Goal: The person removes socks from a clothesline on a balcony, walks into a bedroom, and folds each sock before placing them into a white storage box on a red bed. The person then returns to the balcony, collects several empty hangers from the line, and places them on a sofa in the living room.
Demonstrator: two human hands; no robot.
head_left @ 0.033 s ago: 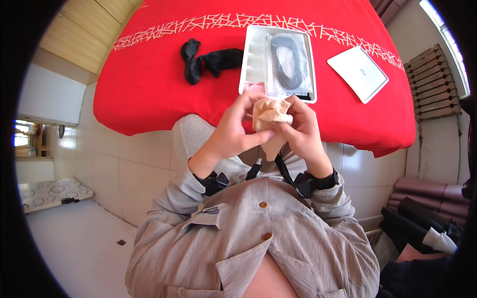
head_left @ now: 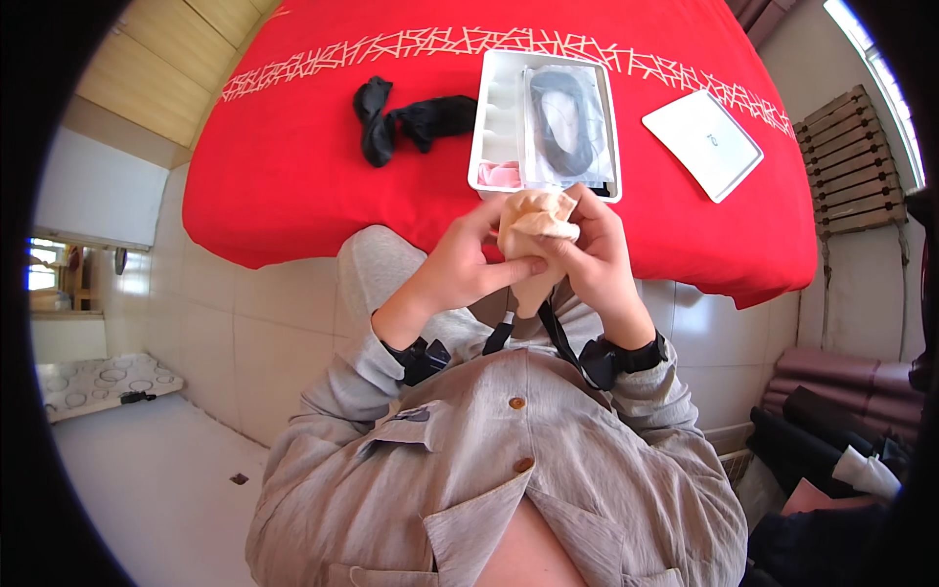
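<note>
A tray (head_left: 501,137) rests on the bed (head_left: 293,171), a packet (head_left: 567,122) in its right side, a small cloth (head_left: 500,174) in its near-left corner. Left of the tray: loose fabric (head_left: 430,119). Right: a lid (head_left: 704,147). Before it: both hands (head_left: 460,259) (head_left: 597,256).

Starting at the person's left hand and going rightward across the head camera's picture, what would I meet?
Left hand → crumpled beige fabric → right hand → flat white rectangular lid-like piece → brown, wooden-looking slatted panel.

We observe a beige cloth (head_left: 536,217), bunched above, narrower below, held between left hand (head_left: 460,256) and right hand (head_left: 601,258).
</note>
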